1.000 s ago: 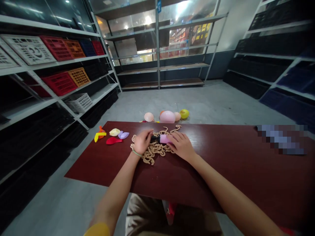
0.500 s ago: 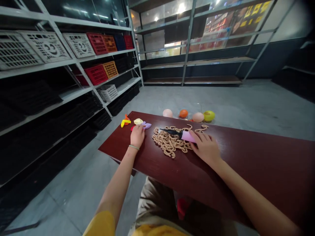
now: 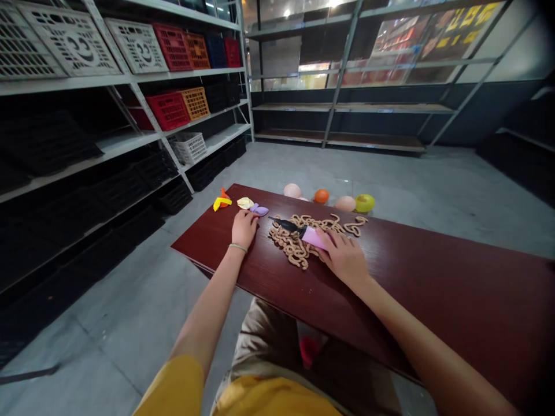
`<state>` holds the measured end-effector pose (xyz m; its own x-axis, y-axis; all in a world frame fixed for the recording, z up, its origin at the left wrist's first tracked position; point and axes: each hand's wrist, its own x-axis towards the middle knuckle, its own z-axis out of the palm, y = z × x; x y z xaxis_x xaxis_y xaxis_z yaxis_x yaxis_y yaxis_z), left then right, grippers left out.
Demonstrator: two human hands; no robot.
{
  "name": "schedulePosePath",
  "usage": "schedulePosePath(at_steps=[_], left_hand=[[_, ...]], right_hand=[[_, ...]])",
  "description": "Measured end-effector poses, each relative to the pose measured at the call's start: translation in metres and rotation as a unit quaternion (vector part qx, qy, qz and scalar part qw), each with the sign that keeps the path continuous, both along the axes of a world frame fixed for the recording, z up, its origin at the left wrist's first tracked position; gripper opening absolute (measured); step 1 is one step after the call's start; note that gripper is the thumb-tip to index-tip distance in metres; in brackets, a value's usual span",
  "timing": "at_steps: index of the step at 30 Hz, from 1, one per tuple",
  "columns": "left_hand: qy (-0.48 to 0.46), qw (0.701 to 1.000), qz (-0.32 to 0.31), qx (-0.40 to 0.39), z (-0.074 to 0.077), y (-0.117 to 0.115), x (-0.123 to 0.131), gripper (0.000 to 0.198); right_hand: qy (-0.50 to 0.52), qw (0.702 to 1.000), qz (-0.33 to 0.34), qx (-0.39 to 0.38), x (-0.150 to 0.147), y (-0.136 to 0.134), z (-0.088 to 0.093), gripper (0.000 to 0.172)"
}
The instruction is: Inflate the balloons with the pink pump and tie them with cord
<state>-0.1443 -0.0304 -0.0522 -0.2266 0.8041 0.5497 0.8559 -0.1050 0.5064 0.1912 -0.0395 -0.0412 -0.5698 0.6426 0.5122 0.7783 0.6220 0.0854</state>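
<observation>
On the dark red table [image 3: 416, 277], my right hand [image 3: 344, 257] is wrapped round a hand balloon pump [image 3: 313, 236] with a pink barrel and black nozzle. The pump points left across a heap of tan, curled, rope-like pieces [image 3: 295, 253], whose kind I cannot make out. My left hand [image 3: 244, 229] rests on the table with its fingers bent together over a red balloon, mostly hidden beneath them. Just past its fingertips lie a limp purple balloon [image 3: 260, 210] and a cream balloon [image 3: 245, 203]. Farther left are a yellow balloon [image 3: 222, 203] and an orange balloon [image 3: 224, 194], both limp.
Beyond the table's far edge are several inflated balloons, among them a pink balloon [image 3: 292, 190], an orange one [image 3: 321, 196] and a yellow-green one [image 3: 365, 203]. Metal shelving with plastic crates [image 3: 167, 111] stands on the left; another rack [image 3: 332, 118] stands behind.
My right hand and the pump have shifted left over the tan heap. My left hand has closed over the red balloon, which showed beside its fingers before. The view has tilted down.
</observation>
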Motion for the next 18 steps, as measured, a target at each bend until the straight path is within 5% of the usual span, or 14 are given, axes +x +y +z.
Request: schedulePosePath(at_steps=[5, 10, 15, 18], left_hand=[[-0.245, 0.969, -0.033, 0.032, 0.024, -0.006, 0.018, 0.021], [-0.560, 0.817, -0.136, 0.026, 0.043, 0.013, 0.059, 0.026], [-0.702, 0.677, -0.220, 0.039, 0.054, 0.048, 0.116, 0.025], [-0.745, 0.621, -0.244, 0.031, 0.054, 0.065, 0.143, 0.027]], right_hand=[[0.059, 0.998, 0.005, 0.030, 0.006, 0.002, 0.000, 0.048], [0.114, 0.990, -0.026, 0.077, 0.018, 0.009, 0.002, 0.051], [0.132, 0.986, -0.052, 0.085, 0.031, 0.015, 0.005, 0.049], [0.142, 0.985, -0.068, 0.077, 0.041, 0.018, 0.004, 0.049]])
